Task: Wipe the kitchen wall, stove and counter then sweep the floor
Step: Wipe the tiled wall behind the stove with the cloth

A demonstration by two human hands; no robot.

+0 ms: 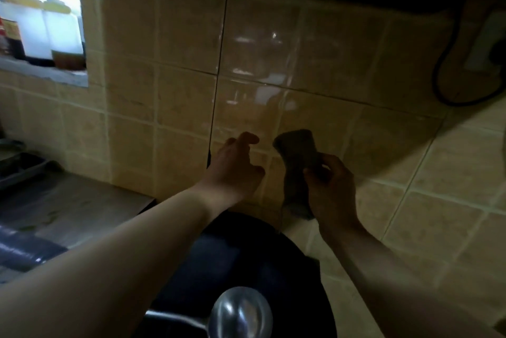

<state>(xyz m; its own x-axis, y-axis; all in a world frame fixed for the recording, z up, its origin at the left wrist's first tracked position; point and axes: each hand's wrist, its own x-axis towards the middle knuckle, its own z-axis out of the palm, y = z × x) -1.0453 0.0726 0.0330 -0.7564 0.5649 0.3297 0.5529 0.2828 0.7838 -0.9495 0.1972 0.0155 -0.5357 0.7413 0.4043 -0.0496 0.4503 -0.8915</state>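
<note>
Wall-wiping looks to be the step in hand, so the job is early. The right hand (330, 187) is clamped on a dark sponge (298, 154) held just off the tiled wall (186, 36), whose glossy patch may be wet. The left hand (235, 165) hovers beside it, fingers spread and empty. Below, a dark wok (241, 255) with a ladle (241, 313) covers the stove; the bench (68, 206) looks unwiped, and the floor is out of sight.
</note>
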